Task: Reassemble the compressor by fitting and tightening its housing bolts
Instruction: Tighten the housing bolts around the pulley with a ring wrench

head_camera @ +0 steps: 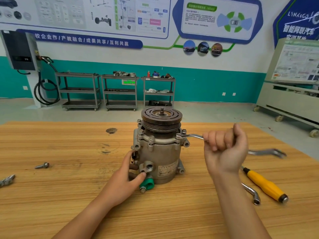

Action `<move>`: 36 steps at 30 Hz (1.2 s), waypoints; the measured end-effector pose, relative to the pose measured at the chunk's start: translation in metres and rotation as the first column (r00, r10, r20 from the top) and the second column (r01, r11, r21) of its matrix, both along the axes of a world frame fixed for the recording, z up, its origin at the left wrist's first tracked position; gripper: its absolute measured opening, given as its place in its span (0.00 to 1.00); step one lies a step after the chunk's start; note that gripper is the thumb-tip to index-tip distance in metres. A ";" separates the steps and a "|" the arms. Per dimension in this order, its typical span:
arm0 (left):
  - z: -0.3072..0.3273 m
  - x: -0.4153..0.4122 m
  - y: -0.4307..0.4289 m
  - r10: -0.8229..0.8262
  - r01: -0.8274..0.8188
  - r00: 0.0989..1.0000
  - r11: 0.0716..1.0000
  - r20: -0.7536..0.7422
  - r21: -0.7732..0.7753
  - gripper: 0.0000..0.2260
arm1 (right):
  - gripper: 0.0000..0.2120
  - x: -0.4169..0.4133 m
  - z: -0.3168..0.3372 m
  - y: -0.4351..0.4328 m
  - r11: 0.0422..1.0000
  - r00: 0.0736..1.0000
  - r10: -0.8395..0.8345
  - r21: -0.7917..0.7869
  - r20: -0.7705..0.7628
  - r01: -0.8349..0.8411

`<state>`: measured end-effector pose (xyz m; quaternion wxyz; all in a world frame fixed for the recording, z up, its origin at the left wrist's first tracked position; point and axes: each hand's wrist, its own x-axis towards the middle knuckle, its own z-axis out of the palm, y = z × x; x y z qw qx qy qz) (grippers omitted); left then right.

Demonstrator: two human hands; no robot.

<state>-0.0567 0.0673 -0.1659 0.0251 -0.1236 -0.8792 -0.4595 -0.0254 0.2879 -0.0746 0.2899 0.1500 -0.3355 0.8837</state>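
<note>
Grips wrench (191, 135) in fisted right hand (224, 149), shaft lying level, pointing right from flange bolt (178, 135); braces compressor (159, 152), upright on bench (69, 152), with straight-fingered left hand (127, 176) low on its left side

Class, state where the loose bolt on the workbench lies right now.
In the head view the loose bolt lies on the wooden table, well left of the compressor, beyond the pliers at the left edge.

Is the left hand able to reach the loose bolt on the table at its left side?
Probably yes. The left hand only presses against the compressor, holding no tool, and bare table lies between it and the bolt. It must release the compressor first.
</note>
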 end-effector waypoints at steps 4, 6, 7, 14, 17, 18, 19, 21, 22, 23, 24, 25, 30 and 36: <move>0.001 0.001 -0.001 -0.031 0.031 1.000 0.999 -0.006 0.034 0.35 | 0.18 0.017 -0.021 -0.074 0.625 0.761 -0.439 0.447 -0.477 0.640; -0.002 0.000 -0.003 -0.052 0.054 0.997 0.998 -0.062 0.025 0.27 | 0.19 0.004 -0.021 -0.106 0.246 0.549 -0.506 0.499 -0.665 0.831; -0.004 -0.001 -0.003 -0.048 0.050 0.995 0.999 -0.091 0.019 0.19 | 0.19 -0.003 -0.018 -0.117 0.107 0.513 -0.523 0.544 -0.681 0.832; -0.002 0.000 0.000 -0.026 0.030 0.999 0.995 -0.043 0.091 0.24 | 0.20 -0.010 0.015 -0.113 0.027 0.540 -0.459 0.597 -0.706 0.802; 0.001 0.001 -0.001 -0.033 0.033 0.999 0.998 0.012 0.052 0.33 | 0.21 0.014 0.052 -0.082 0.796 0.897 -0.228 0.458 -0.378 0.396; 0.002 0.001 0.000 -0.030 0.029 0.999 0.999 0.019 0.044 0.35 | 0.23 0.019 0.063 -0.065 0.922 0.935 -0.106 0.318 -0.339 0.220; 0.003 0.001 0.000 -0.026 0.025 0.999 0.999 0.024 0.040 0.36 | 0.24 0.020 0.072 -0.046 0.970 0.938 -0.026 0.218 -0.345 0.107; 0.004 0.002 0.001 -0.021 0.020 0.999 0.999 0.032 0.038 0.37 | 0.27 0.018 0.085 -0.017 0.990 0.930 0.117 0.111 -0.349 -0.083; 0.005 0.003 0.001 -0.020 0.019 0.999 0.999 0.035 0.039 0.37 | 0.29 0.012 0.085 -0.008 0.985 0.939 0.169 0.067 -0.301 -0.156; 0.005 0.003 0.001 -0.019 0.018 0.999 0.999 0.035 0.039 0.37 | 0.30 0.003 0.082 0.000 0.979 0.951 0.202 0.010 -0.235 -0.206; 0.005 0.004 0.001 -0.019 0.017 0.999 0.999 0.034 0.037 0.37 | 0.30 -0.007 0.077 0.005 0.970 0.959 0.227 -0.048 -0.170 -0.239; 0.006 0.004 0.001 -0.018 0.017 0.999 0.999 0.033 0.036 0.37 | 0.29 -0.016 0.070 0.008 0.961 0.961 0.247 -0.094 -0.121 -0.259; 0.007 0.005 0.001 -0.019 0.017 0.999 0.999 0.038 0.041 0.37 | 0.21 -0.049 0.041 0.018 0.928 0.941 0.339 -0.155 -0.018 -0.337; 0.008 0.005 0.002 -0.008 0.007 0.999 1.000 0.036 0.010 0.37 | 0.22 -0.065 0.030 0.028 0.869 0.876 0.482 -0.112 -0.032 -0.482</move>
